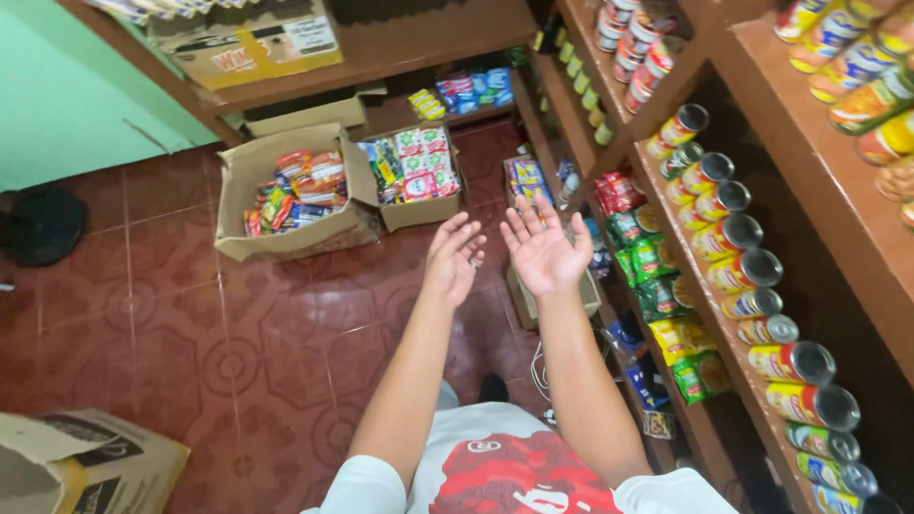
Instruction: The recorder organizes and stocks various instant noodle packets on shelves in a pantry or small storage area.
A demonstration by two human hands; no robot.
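Both hands are raised empty over the red tiled floor (190, 324), fingers spread: the left hand (453, 259) beside the right hand (545, 252). The nearest thing is a small cardboard box (522, 297) just under the right hand, beside the wooden shelf (724, 352) of cans.

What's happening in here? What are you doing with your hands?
A person stands in a small storeroom with both arms stretched out in front. The left hand and the right hand are open, palms up, and hold nothing. On the red tiled floor beyond them sit two open cardboard boxes filled with colourful snack packets. To the right, wooden shelves carry rows of cans lying on their sides, with green and yellow packets on the shelf below.
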